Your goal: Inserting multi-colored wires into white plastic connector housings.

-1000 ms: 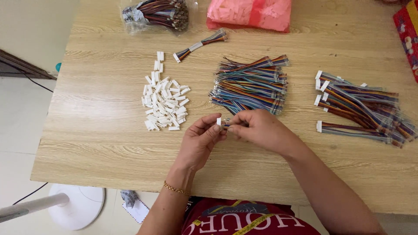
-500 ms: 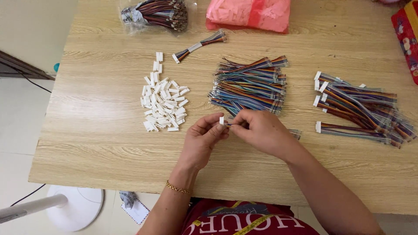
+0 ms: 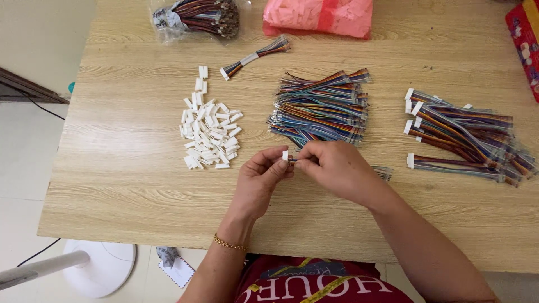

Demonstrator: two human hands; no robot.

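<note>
1. A clear plastic bag of dark wire bundles (image 3: 196,17) and a pink plastic package (image 3: 320,14) lay at the far edge of the wooden counter (image 3: 123,168); a red box (image 3: 528,42) sat at the right.
2. The left hand (image 3: 261,179) pinched a small white plastic connector (image 3: 285,155), and the right hand (image 3: 337,168) gripped a multicoloured ribbon wire (image 3: 382,171) meeting it, near the counter's middle.
3. Since half a second before, the hands had barely shifted.

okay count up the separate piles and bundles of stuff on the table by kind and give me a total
White connector pile: 1
Loose multicolour wire piles, middle and right: 2
Small taped wire bundle: 1
Clear bag of wires: 1
Pink bag: 1
Total: 6
</note>
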